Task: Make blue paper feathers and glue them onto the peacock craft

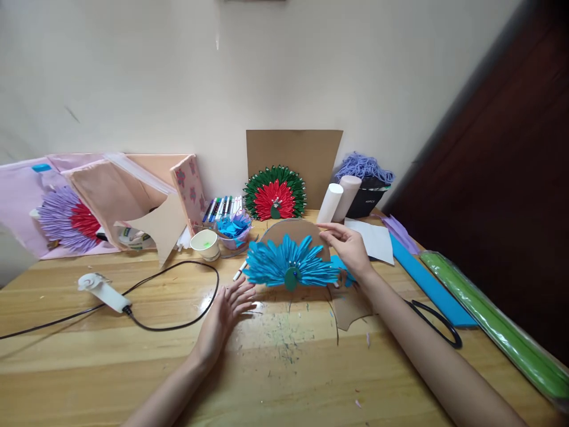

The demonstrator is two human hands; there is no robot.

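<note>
Blue paper fan (278,262) stands on the bench (133,356) against its card backing (293,228), right hand (349,246) pinching the card's top edge, left hand (226,308) spread flat beside it; a light grip should spare the folds.

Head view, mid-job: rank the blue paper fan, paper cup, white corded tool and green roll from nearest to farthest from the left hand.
From the left hand:
1. blue paper fan, just right of the fingertips.
2. paper cup, behind the hand.
3. white corded tool, off to the left.
4. green roll, along the far right edge.
</note>
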